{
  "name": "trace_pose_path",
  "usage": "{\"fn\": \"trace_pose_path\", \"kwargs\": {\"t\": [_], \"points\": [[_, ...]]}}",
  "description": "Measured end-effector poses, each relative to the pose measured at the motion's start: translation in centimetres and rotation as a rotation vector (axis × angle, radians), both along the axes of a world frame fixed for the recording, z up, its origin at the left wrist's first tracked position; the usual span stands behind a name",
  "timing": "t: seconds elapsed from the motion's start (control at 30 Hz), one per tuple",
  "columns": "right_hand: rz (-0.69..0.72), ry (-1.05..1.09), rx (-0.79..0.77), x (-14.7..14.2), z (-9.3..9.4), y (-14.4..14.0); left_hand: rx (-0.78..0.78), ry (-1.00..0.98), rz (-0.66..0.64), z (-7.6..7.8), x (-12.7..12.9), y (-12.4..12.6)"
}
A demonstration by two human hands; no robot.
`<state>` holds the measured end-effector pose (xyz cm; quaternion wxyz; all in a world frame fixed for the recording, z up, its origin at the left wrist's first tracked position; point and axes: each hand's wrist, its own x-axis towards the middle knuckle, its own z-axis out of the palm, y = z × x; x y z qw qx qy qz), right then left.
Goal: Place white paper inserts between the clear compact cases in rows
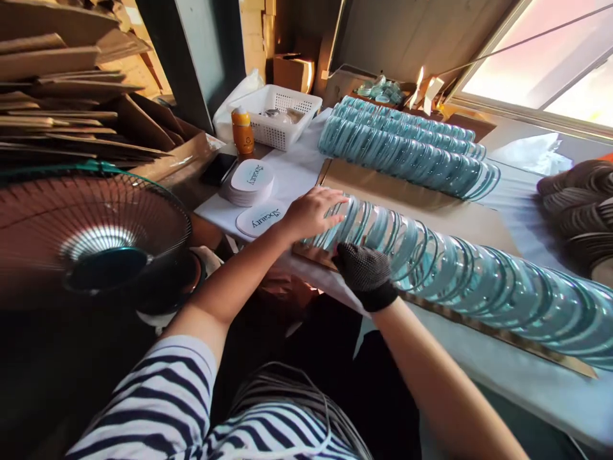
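Left hand (313,212): fingers loosely spread at row's end, no grasp seen
Gloved right hand (366,268): curled, hold hidden
Glass discs (453,265): on edge atop cardboard (431,199)
Risk: uneven push could topple, chip them

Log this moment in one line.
left hand: bare, at end of front discs; right hand: gloved, beside same end; front discs: on edge, on cardboard; cards: on table
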<state>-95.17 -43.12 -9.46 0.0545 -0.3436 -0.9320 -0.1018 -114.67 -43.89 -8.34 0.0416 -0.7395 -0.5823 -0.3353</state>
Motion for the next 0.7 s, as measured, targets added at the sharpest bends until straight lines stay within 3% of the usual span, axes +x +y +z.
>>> {"fn": "trace_pose_path", "kwargs": {"t": [0.1,0.17,0.23,0.3,0.4,0.47,0.57,0.7], "points": [[-0.029,-0.074,-0.118,-0.1,-3.3,-2.3,-0.027,0.026,0.008,0.6,0.2,-0.3],[-0.030,-0.127,-0.176,0.2,-3.2,-2.6,-0.052,0.062,0.037,1.3,0.5,-0.6],[0.007,-0.162,-0.238,1.0,-0.9,-1.4,-0.059,0.108,0.077,2.1,1.0,-0.8],[-0.007,-0.127,-0.235,2.0,2.8,1.5,-0.042,0.151,0.075,2.7,1.9,-0.8],[-0.162,-0.087,-0.109,2.4,8.3,8.2,-0.008,0.217,0.010,2.7,3.5,-0.2],[-0.180,-0.198,-0.162,1.6,10.3,12.7,0.003,0.266,-0.014,2.2,4.3,0.4],[-0.045,-0.362,-0.394,-0.5,10.8,17.1,0.012,0.293,-0.022,1.2,4.7,1.1],[-0.006,-0.481,-0.553,-2.3,10.2,18.2,0.032,0.278,-0.023,0.6,4.4,1.2]]}}
